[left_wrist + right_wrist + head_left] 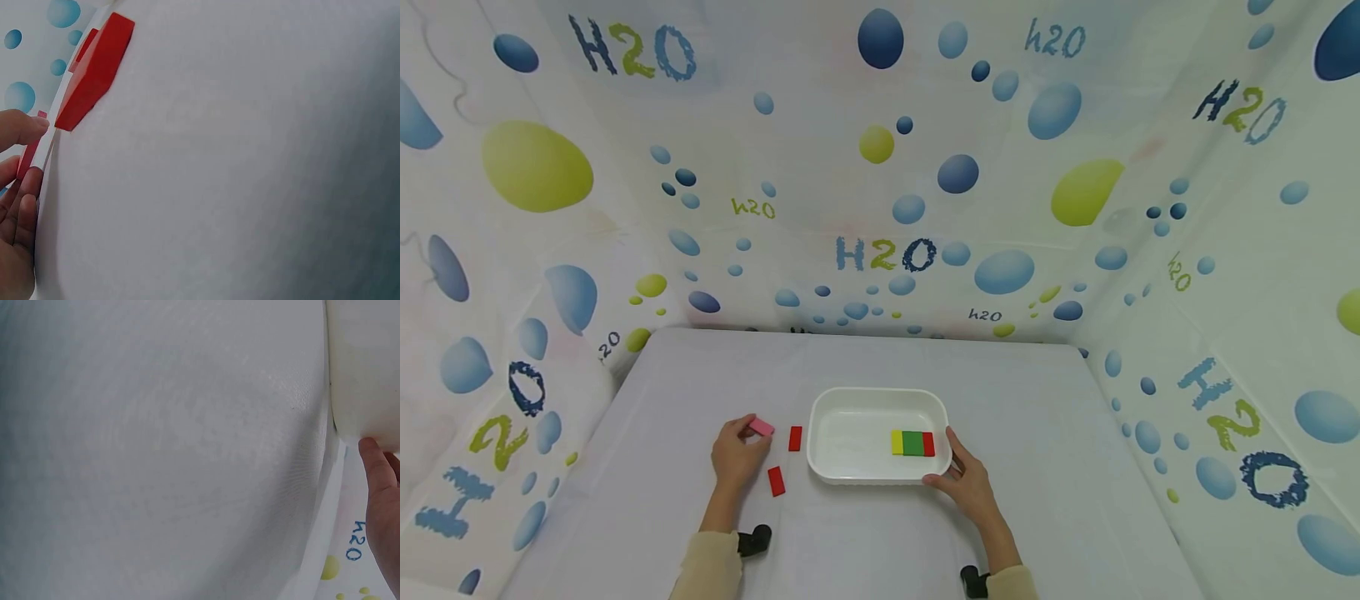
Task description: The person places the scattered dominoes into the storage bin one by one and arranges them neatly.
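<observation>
Between thumb and fingers my left hand pinches a pink block, left of the tray. Two red blocks lie on the table just right of this hand: a farther red block and a nearer red block, which looms large in the left wrist view. My right hand grips the white tray at its near right corner, thumb on the front side and fingers along the right side. Inside the tray, a yellow block, a green block and a red block sit in a row.
A white cloth covers the table. Around its back and sides hangs a white curtain printed with blue and green drops. Black wrist devices sit beside both sleeves.
</observation>
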Demonstrator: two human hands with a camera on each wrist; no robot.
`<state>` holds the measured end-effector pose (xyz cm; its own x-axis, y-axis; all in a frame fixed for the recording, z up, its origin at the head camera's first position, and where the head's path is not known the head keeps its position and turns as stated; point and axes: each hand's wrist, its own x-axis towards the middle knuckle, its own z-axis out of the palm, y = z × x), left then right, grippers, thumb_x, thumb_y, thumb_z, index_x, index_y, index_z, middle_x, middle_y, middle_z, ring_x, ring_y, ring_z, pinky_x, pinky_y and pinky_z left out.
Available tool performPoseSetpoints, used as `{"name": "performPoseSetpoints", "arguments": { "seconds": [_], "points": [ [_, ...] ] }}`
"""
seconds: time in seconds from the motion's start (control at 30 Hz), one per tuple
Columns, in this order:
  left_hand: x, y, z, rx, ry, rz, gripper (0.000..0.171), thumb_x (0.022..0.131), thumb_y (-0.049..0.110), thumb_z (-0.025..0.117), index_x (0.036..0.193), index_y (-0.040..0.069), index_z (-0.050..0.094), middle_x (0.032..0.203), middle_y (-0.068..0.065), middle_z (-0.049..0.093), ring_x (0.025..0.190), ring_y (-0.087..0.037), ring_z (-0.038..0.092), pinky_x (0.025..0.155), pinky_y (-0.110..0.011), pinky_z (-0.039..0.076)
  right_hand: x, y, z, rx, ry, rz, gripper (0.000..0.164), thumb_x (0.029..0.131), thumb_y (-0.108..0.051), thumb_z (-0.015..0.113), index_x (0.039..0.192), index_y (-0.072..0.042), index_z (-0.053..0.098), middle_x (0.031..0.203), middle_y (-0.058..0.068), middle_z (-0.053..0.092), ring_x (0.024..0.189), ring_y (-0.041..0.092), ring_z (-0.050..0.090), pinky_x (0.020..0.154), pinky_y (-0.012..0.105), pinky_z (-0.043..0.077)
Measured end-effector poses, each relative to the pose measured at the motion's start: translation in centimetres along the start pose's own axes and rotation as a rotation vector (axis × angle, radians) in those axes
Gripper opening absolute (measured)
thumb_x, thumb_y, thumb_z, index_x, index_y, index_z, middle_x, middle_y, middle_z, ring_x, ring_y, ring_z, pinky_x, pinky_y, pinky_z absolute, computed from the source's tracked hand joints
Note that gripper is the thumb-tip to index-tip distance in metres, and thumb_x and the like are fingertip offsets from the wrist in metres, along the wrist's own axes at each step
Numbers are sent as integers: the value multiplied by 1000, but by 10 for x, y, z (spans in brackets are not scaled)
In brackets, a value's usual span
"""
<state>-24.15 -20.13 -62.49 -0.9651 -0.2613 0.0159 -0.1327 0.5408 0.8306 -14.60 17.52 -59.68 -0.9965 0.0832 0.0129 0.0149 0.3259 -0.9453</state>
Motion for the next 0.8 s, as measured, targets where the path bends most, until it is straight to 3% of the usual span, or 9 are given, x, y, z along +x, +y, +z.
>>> {"name": "performPoseSetpoints", "arguments": {
  "seconds": [0.4, 0.63, 0.8],
  "points": [
    [2, -6, -4, -69, 25, 20, 54, 86, 7, 64, 137, -7, 50, 121, -23, 48, 100, -33, 52, 88, -44, 45, 0, 1, 1, -27, 10, 8, 97, 73, -16, 85, 153, -10, 30, 157, 16, 31, 140, 35, 40, 99, 33, 45],
    [1, -8, -6, -65, 47, 43, 54, 85, 6, 66, 136, -8, 52, 120, -21, 52, 96, -31, 55, 76, -22, 42, -7, -22, 0, -29, -12, -8, 94, 76, -8, 82, 152, -1, 28, 156, 23, 29, 138, 42, 38, 99, 37, 45],
    [1, -7, -7, -133, 58, 12, 50, 86, 5, 67, 132, -6, 54, 113, -23, 59, 96, -34, 62, 70, -7, 40, -11, -35, -1, -40, -21, -2, 92, 76, -9, 82, 152, 0, 28, 155, 23, 30, 138, 41, 40, 98, 36, 45]
  ]
}}
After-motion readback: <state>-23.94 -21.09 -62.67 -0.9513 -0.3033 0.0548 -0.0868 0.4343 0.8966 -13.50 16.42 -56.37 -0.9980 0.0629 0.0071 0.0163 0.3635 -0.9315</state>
